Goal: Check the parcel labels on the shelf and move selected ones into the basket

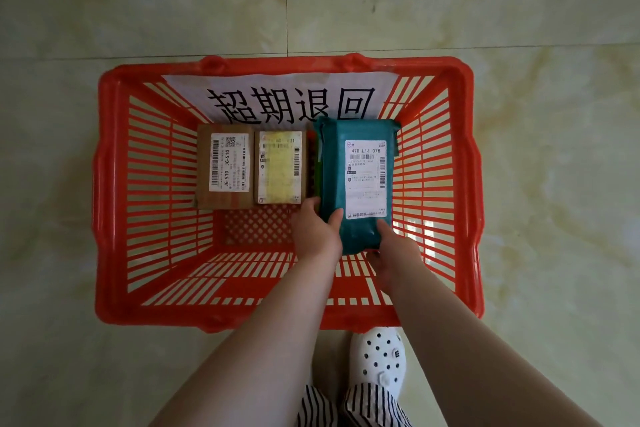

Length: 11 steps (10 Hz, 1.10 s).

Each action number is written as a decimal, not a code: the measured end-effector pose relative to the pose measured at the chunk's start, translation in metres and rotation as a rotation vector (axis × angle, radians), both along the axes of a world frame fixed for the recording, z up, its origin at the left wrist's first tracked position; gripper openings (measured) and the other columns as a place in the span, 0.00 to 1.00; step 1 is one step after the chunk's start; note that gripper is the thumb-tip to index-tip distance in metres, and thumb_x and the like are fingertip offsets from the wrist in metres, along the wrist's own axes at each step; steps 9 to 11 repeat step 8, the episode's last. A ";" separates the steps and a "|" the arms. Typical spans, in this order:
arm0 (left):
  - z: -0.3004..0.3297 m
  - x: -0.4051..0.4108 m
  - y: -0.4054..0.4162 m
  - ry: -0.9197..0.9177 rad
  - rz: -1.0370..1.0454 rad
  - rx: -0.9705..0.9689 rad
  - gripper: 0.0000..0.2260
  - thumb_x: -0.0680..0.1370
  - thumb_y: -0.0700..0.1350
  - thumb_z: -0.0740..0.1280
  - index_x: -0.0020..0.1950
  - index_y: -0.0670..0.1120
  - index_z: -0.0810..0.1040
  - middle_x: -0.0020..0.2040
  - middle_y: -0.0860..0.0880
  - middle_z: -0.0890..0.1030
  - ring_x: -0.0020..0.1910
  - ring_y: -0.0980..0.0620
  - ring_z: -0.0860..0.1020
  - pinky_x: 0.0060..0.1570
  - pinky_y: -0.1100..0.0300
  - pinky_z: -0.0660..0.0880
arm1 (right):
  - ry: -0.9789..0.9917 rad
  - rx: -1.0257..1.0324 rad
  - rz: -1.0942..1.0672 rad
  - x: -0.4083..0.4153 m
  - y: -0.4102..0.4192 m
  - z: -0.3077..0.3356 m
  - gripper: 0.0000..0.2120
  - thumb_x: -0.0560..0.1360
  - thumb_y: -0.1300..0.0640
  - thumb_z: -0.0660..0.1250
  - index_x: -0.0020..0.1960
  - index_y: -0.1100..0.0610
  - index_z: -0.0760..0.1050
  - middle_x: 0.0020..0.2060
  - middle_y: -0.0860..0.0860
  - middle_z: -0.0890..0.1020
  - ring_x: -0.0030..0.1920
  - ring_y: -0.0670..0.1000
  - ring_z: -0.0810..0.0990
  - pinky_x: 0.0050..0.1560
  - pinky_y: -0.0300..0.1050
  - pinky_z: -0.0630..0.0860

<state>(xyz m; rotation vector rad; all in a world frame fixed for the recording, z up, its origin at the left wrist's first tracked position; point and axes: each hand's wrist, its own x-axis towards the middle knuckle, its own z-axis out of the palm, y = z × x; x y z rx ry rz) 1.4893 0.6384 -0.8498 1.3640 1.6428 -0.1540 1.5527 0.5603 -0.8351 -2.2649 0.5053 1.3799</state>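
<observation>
Head cam is looking straight down into a red slotted plastic basket (114, 184) sitting on a pale marbled tile floor (554, 114). Both hands are on a teal plastic mailer parcel (358, 180) at its near end. The left hand (317, 232) has its thumb on top of the parcel right by the bottom corner of the white shipping label (366, 178), with the other fingers curled around the left edge. The right hand (391, 253) grips the near right corner, thumb on top and the rest tucked under, so both sets of fingers are wrapped on the parcel, not spread. The label reads 470 L14 078. Can't tell if the parcel is already resting on the basket floor or held just above it, but it's inside the basket, along the right side.

Just past the left fingertips, 2 more parcels lie flat side by side: a small box with a yellowish label (280, 172) right next to the teal one, and a brown cardboard box with a white label (225, 172) further left, marked J6-S10. Beyond all 3, a white paper sign with big black characters (291, 104) leans on the far wall of the basket.

Behind the wrists, a white clog with black holes (379, 357) and some striped fabric (346, 406).
</observation>
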 end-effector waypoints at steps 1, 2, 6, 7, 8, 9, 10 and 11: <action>-0.001 0.000 0.000 -0.005 -0.019 0.007 0.24 0.77 0.49 0.69 0.71 0.48 0.69 0.68 0.45 0.73 0.66 0.44 0.74 0.58 0.50 0.75 | -0.020 -0.019 0.030 0.003 -0.001 0.004 0.34 0.81 0.57 0.63 0.80 0.49 0.48 0.66 0.56 0.75 0.58 0.53 0.80 0.57 0.44 0.80; -0.002 0.000 -0.001 -0.004 -0.018 0.011 0.24 0.77 0.49 0.69 0.71 0.49 0.69 0.68 0.45 0.73 0.66 0.44 0.74 0.58 0.50 0.76 | -0.014 -0.034 -0.062 0.000 -0.004 0.005 0.35 0.81 0.58 0.63 0.80 0.49 0.46 0.66 0.56 0.75 0.58 0.53 0.81 0.58 0.44 0.80; 0.012 0.006 -0.001 0.027 -0.014 0.026 0.26 0.77 0.52 0.68 0.73 0.47 0.67 0.71 0.45 0.70 0.67 0.44 0.73 0.56 0.53 0.76 | 0.063 0.080 -0.336 0.000 0.004 0.017 0.10 0.80 0.50 0.65 0.55 0.55 0.70 0.65 0.62 0.77 0.52 0.55 0.81 0.62 0.53 0.78; 0.020 0.003 0.000 0.024 0.003 0.006 0.27 0.77 0.53 0.68 0.73 0.47 0.66 0.72 0.45 0.69 0.68 0.44 0.72 0.57 0.54 0.74 | 0.051 0.044 0.110 0.005 0.009 0.028 0.37 0.80 0.58 0.64 0.80 0.51 0.45 0.68 0.56 0.73 0.58 0.51 0.79 0.61 0.46 0.78; 0.028 -0.002 0.004 0.023 0.019 -0.005 0.27 0.77 0.53 0.68 0.73 0.47 0.66 0.71 0.45 0.70 0.68 0.44 0.72 0.60 0.51 0.74 | 0.009 0.067 0.058 0.003 0.008 0.035 0.36 0.80 0.58 0.64 0.80 0.53 0.45 0.68 0.56 0.73 0.60 0.54 0.79 0.60 0.46 0.78; 0.028 -0.002 0.004 0.023 0.019 -0.005 0.27 0.77 0.53 0.68 0.73 0.47 0.66 0.71 0.45 0.70 0.68 0.44 0.72 0.60 0.51 0.74 | 0.009 0.067 0.058 0.003 0.008 0.035 0.36 0.80 0.58 0.64 0.80 0.53 0.45 0.68 0.56 0.73 0.60 0.54 0.79 0.60 0.46 0.78; 0.028 -0.002 0.004 0.023 0.019 -0.005 0.27 0.77 0.53 0.68 0.73 0.47 0.66 0.71 0.45 0.70 0.68 0.44 0.72 0.60 0.51 0.74 | 0.009 0.067 0.058 0.003 0.008 0.035 0.36 0.80 0.58 0.64 0.80 0.53 0.45 0.68 0.56 0.73 0.60 0.54 0.79 0.60 0.46 0.78; 0.028 -0.002 0.004 0.023 0.019 -0.005 0.27 0.77 0.53 0.68 0.73 0.47 0.66 0.71 0.45 0.70 0.68 0.44 0.72 0.60 0.51 0.74 | 0.009 0.067 0.058 0.003 0.008 0.035 0.36 0.80 0.58 0.64 0.80 0.53 0.45 0.68 0.56 0.73 0.60 0.54 0.79 0.60 0.46 0.78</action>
